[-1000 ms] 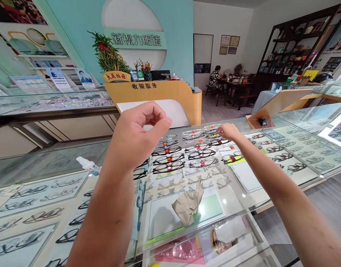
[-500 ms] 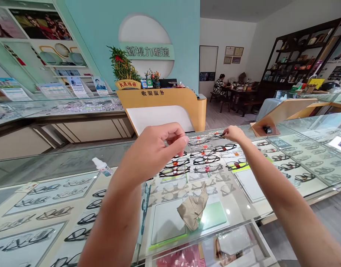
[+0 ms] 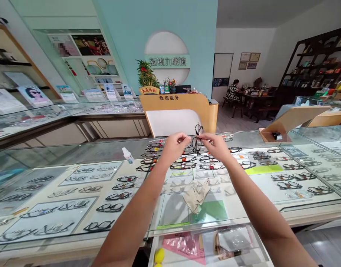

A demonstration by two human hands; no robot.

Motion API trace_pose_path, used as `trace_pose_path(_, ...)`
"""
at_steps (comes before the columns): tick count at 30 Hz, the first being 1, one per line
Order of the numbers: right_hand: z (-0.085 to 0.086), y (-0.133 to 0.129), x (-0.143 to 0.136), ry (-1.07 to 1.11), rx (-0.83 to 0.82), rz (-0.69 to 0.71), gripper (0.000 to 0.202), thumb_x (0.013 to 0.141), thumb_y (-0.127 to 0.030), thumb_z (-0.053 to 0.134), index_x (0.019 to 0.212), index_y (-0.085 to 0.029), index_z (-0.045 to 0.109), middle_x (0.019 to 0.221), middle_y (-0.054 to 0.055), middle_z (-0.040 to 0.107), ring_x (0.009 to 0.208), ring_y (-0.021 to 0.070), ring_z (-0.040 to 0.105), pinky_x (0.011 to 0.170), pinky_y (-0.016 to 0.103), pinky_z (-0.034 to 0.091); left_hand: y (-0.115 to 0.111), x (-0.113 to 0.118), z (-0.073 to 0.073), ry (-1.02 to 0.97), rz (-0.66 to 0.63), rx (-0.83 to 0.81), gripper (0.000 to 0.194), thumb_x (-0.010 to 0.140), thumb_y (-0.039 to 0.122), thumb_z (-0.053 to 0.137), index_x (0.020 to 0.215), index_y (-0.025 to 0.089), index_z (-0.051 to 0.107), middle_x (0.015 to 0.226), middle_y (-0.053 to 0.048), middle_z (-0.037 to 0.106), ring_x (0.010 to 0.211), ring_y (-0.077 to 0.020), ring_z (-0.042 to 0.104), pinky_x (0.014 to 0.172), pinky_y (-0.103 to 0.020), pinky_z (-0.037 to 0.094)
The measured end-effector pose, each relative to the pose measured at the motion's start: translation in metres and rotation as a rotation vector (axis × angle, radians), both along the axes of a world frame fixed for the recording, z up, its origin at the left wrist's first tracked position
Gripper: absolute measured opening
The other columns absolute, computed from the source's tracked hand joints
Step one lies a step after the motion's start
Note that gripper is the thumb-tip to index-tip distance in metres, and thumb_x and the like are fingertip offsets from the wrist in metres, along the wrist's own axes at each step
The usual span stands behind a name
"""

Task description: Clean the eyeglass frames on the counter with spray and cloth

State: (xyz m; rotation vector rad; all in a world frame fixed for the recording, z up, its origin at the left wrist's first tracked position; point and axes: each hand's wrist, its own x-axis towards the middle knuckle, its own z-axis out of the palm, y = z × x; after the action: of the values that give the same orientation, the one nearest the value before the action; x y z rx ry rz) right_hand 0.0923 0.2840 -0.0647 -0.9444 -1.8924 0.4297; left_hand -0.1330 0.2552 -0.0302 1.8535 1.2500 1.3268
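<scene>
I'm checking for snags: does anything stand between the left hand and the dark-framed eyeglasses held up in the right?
Nothing visible does: just a narrow open gap parts the left hand from the dark-framed eyeglasses in the right hand. The rows of eyeglasses lie below that gap.

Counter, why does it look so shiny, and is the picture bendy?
Head view: the counter glass reflects light; darker patches, likely shadows, cross the green card. Head view: the sides look stretched and slanted, probably from a wide lens.
</scene>
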Motion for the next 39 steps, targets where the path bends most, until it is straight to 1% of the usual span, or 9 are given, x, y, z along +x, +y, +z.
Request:
trace_pose_path(4, -0.014, -0.011, -0.013, -0.067, -0.048, 0.064, 0.031, 0.102, -0.021, 0.060, 0.118, -0.027, 0.085, 0.113, 0.004, 0.088, 0.106, 0.0260, 0.081, 0.092, 0.038, 0.058, 0.011, -0.007, -0.054, -0.271, -0.056, -0.188, 0.048, 0.085, 0.067, 0.079, 0.093, 0.020, 0.074, 0.090, -0.005, 0.074, 0.086, -0.0212, 0.065, 0.081, -0.032, 0.051)
trace_pose_path(6, -0.018, -0.015, -0.016, -0.099, -0.066, 0.065, 0.031, 0.102, -0.020, 0.060, 0.119, -0.028, 0.085, 0.114, 0.004, 0.088, 0.106, 0.0262, 0.082, 0.093, 0.039, 0.058, 0.011, -0.008, -0.070, -0.393, -0.129, -0.289, 0.063, 0.080, 0.076, 0.083, 0.104, 0.019, 0.075, 0.094, -0.005, 0.075, 0.086, -0.0203, 0.066, 0.081, -0.031, 0.052)
trace_pose_path(8, -0.021, -0.018, -0.018, -0.139, -0.059, 0.062, 0.031, 0.102, -0.020, 0.061, 0.120, -0.028, 0.085, 0.115, 0.004, 0.088, 0.107, 0.0269, 0.082, 0.094, 0.040, 0.059, 0.010, -0.008, -0.079, -0.477, -0.193, -0.341, 0.071, 0.077, 0.079, 0.086, 0.112, 0.018, 0.074, 0.094, -0.005, 0.075, 0.084, -0.0185, 0.066, 0.079, -0.030, 0.053)
trace_pose_path(15, -0.032, -0.018, -0.016, -0.167, 0.028, 0.138, 0.032, 0.105, -0.019, 0.060, 0.123, -0.028, 0.085, 0.120, 0.006, 0.088, 0.111, 0.0285, 0.081, 0.099, 0.042, 0.059, 0.013, -0.013, -0.085, -0.475, -0.203, -0.388, 0.057, 0.070, 0.059, 0.095, 0.104, 0.017, 0.076, 0.093, -0.002, 0.071, 0.078, -0.0158, 0.063, 0.078, -0.031, 0.053)
trace_pose_path(20, -0.036, -0.018, -0.015, -0.186, 0.030, 0.181, 0.032, 0.106, -0.021, 0.060, 0.124, -0.029, 0.086, 0.125, 0.007, 0.087, 0.117, 0.0304, 0.080, 0.104, 0.046, 0.058, 0.012, -0.013, -0.088, -0.435, -0.217, -0.363, 0.043, 0.077, 0.053, 0.088, 0.099, 0.018, 0.075, 0.089, -0.001, 0.070, 0.077, -0.0158, 0.064, 0.075, -0.030, 0.051)
trace_pose_path(25, -0.036, -0.018, -0.016, -0.112, -0.031, 0.200, 0.028, 0.105, -0.026, 0.063, 0.121, -0.029, 0.087, 0.122, 0.008, 0.087, 0.115, 0.0292, 0.080, 0.101, 0.044, 0.058, 0.012, -0.014, -0.089, -0.455, -0.160, -0.406, 0.040, 0.073, 0.046, 0.084, 0.101, 0.019, 0.074, 0.088, -0.001, 0.073, 0.078, -0.0180, 0.068, 0.079, -0.033, 0.055)
trace_pose_path(32, -0.037, -0.019, -0.020, 0.082, -0.204, 0.263, 0.022, 0.103, -0.038, 0.068, 0.110, -0.031, 0.089, 0.115, 0.005, 0.088, 0.109, 0.0274, 0.078, 0.091, 0.041, 0.054, 0.010, -0.016, -0.087, -0.368, -0.171, -0.314, 0.046, 0.074, 0.049, 0.091, 0.104, 0.018, 0.074, 0.083, 0.001, 0.069, 0.075, -0.0159, 0.063, 0.072, -0.029, 0.052)
trace_pose_path(35, -0.040, -0.016, -0.025, 0.260, -0.301, 0.284, 0.025, 0.095, -0.051, 0.079, 0.099, -0.028, 0.087, 0.107, 0.006, 0.087, 0.102, 0.0268, 0.076, 0.090, 0.041, 0.053, 0.013, -0.015, -0.089, -0.386, -0.169, -0.302, 0.046, 0.074, 0.050, 0.091, 0.102, 0.018, 0.074, 0.086, -0.001, 0.072, 0.075, -0.0162, 0.065, 0.073, -0.029, 0.053)
trace_pose_path(39, -0.043, -0.011, -0.030, 0.521, -0.466, 0.277, 0.041, 0.071, -0.058, 0.099, 0.083, -0.026, 0.077, 0.090, 0.002, 0.081, 0.088, 0.0222, 0.069, 0.086, 0.038, 0.050, 0.016, -0.011, -0.094, -0.416, -0.138, -0.257, 0.040, 0.071, 0.043, 0.089, 0.097, 0.019, 0.072, 0.086, -0.001, 0.075, 0.073, -0.0164, 0.067, 0.071, -0.029, 0.053)
